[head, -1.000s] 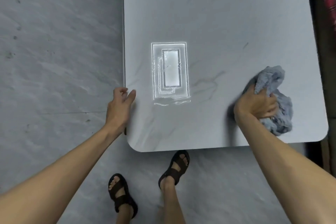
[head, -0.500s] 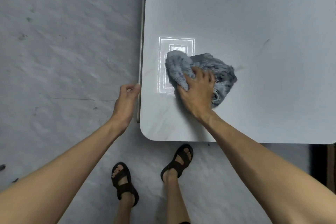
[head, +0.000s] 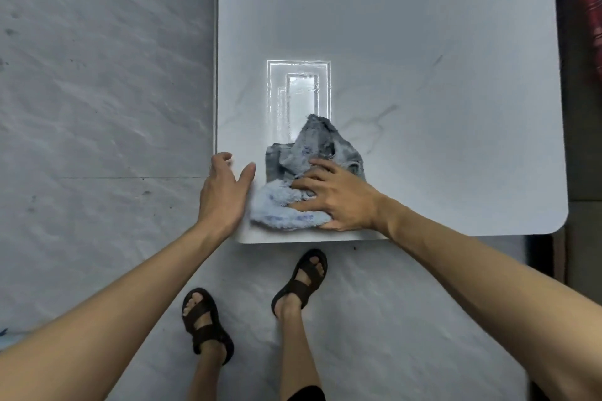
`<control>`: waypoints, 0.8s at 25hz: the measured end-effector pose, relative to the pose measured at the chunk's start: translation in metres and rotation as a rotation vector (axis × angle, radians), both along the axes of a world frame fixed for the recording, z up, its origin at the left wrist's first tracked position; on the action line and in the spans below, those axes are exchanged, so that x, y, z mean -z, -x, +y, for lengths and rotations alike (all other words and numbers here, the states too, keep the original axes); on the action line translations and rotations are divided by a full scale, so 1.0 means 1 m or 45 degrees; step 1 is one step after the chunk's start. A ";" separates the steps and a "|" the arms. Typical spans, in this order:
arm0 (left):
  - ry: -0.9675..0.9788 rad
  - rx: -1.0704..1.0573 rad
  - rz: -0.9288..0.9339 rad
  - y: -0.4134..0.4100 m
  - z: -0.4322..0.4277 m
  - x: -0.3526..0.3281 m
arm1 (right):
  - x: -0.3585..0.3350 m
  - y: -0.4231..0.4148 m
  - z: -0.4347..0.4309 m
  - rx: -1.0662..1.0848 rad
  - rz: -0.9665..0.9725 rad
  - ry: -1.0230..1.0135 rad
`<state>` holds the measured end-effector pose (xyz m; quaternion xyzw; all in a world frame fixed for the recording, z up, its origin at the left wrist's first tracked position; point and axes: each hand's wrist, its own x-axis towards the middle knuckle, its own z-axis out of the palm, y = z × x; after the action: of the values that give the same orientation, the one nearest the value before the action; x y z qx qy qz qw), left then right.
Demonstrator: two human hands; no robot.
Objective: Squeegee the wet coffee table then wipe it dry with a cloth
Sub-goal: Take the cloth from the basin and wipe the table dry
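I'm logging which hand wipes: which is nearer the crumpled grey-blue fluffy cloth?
Right. The right hand presses on the crumpled grey-blue fluffy cloth; the left hand rests at the near corner of the white marble-look table, just left of the cloth.

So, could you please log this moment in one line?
phase: dry wipe | right hand: presses cloth on coffee table | left hand: rests on table edge

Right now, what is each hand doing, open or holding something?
Left hand: open, resting on the coffee table at its near corner, holding nothing.
Right hand: open, spread fingers pressing the cloth down.
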<state>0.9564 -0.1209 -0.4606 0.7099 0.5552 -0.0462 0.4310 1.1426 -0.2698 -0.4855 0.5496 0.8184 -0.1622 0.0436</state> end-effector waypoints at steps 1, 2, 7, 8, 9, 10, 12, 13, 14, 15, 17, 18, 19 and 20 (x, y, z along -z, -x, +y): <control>0.006 0.008 0.010 -0.001 -0.002 0.000 | -0.002 -0.015 -0.016 0.052 0.002 0.023; 0.006 0.019 0.016 -0.003 -0.004 0.001 | -0.003 -0.032 -0.035 0.138 -0.008 0.038; -0.018 0.087 0.079 -0.003 -0.004 0.000 | -0.006 -0.094 -0.143 1.070 -0.085 -0.115; -0.009 0.088 0.083 -0.002 -0.003 -0.002 | -0.005 -0.096 -0.159 1.370 -0.115 -0.159; 0.008 0.079 0.079 -0.001 0.000 -0.003 | -0.003 -0.093 -0.170 1.671 -0.163 -0.192; 0.030 0.061 0.066 0.000 0.002 -0.004 | 0.001 -0.087 -0.174 1.960 -0.228 -0.206; 0.096 -0.001 0.025 0.006 0.008 -0.007 | 0.007 -0.068 -0.159 2.484 -0.309 -0.191; 0.140 -0.048 -0.009 0.009 0.012 -0.008 | 0.007 -0.058 -0.142 2.697 -0.310 -0.193; 0.188 -0.101 -0.050 0.012 0.015 -0.008 | 0.007 -0.046 -0.121 2.852 -0.306 -0.211; 0.236 -0.150 -0.090 0.016 0.018 -0.008 | 0.007 -0.033 -0.100 2.945 -0.300 -0.217; 0.326 -0.214 -0.161 0.023 0.023 -0.008 | 0.009 0.003 -0.058 2.932 -0.260 -0.222; 0.366 -0.234 -0.194 0.025 0.025 -0.008 | 0.011 0.026 -0.038 2.819 -0.243 -0.232; 0.399 -0.252 -0.222 0.028 0.027 -0.008 | 0.012 0.053 -0.018 2.655 -0.228 -0.232; 0.417 -0.269 -0.241 0.030 0.028 -0.009 | 0.013 0.081 0.000 2.465 -0.200 -0.218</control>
<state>0.9263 -0.0931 -0.4518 0.5692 0.5686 -0.0235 0.5933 1.0619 -0.2695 -0.4988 0.9949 0.0165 -0.0308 -0.0943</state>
